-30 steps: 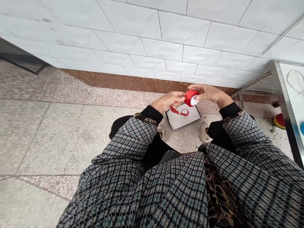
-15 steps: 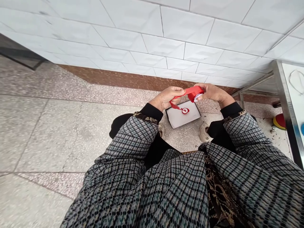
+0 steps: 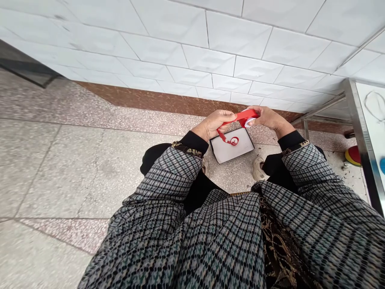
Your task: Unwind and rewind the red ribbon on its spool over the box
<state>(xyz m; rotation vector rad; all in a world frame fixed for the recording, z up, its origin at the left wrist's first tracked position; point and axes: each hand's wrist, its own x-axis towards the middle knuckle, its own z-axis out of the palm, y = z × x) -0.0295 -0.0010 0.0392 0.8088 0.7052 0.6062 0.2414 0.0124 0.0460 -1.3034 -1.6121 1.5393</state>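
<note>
My right hand [image 3: 265,117] is closed round a roll of red ribbon [image 3: 249,120], whose white core faces down toward me. From the roll a flat red strip [image 3: 241,115] runs left to my left hand [image 3: 217,121], which pinches it between thumb and fingers. Below that hand the loose end of the strip hangs down and curls into a ring [image 3: 234,141] over the box. Under both hands lies a shallow box [image 3: 240,150] with a white inside and a dark rim, on the floor between my shoes.
A white tiled wall [image 3: 222,60] with a brown skirting strip rises in front. To the right stands a metal-framed table [image 3: 357,120]; a red and yellow round object [image 3: 353,155] is on the floor beneath it. Speckled stone floor [image 3: 75,168] spreads to the left.
My left hand has shifted slightly right, closer to the roll. The curled end of the ribbon has swung a little and its loop looks rounder.
</note>
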